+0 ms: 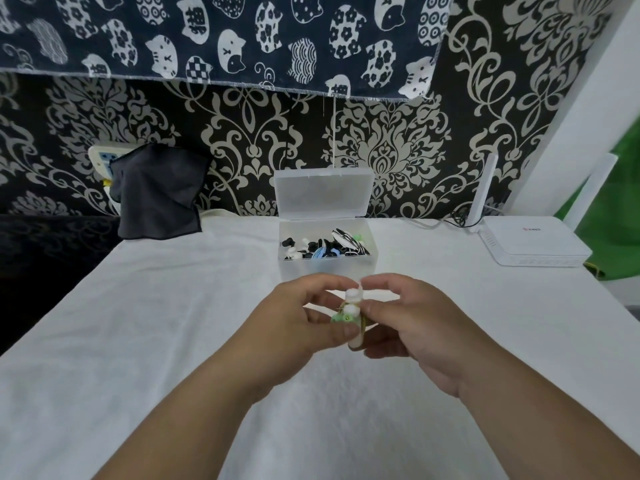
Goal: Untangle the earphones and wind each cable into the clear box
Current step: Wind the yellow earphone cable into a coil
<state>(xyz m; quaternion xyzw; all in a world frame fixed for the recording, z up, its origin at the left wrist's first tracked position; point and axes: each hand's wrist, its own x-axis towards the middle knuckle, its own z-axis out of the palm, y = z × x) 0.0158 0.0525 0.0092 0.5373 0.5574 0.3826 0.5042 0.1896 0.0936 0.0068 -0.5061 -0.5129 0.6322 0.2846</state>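
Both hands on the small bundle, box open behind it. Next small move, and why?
Likely carry the earphone bundle forward and lower it into the clear box. The left hand and right hand both pinch it; it looks compactly wound, no long cable trailing, and the box stands just beyond, lid open, other earphones inside. Blur leaves the last wrap uncertain.

I log the table cover [138, 341] as plain white. Clear box [325, 268]: frosted and colourless. Inside it I read black, white and pale blue bits, one black-and-white striped piece and a touch of mint green. Earphone bundle [351, 308]: white buds, a pale green part, olive-yellow cable. Wallpaper [388, 150]: black with cream damask scrolls. Hanging cloth [207, 36]: navy, with white cat shapes filled with flowers, checks and waves. Draped cloth [156, 195]: dark grey. Router [533, 244]: white. Far right, bright green fabric [602, 209].
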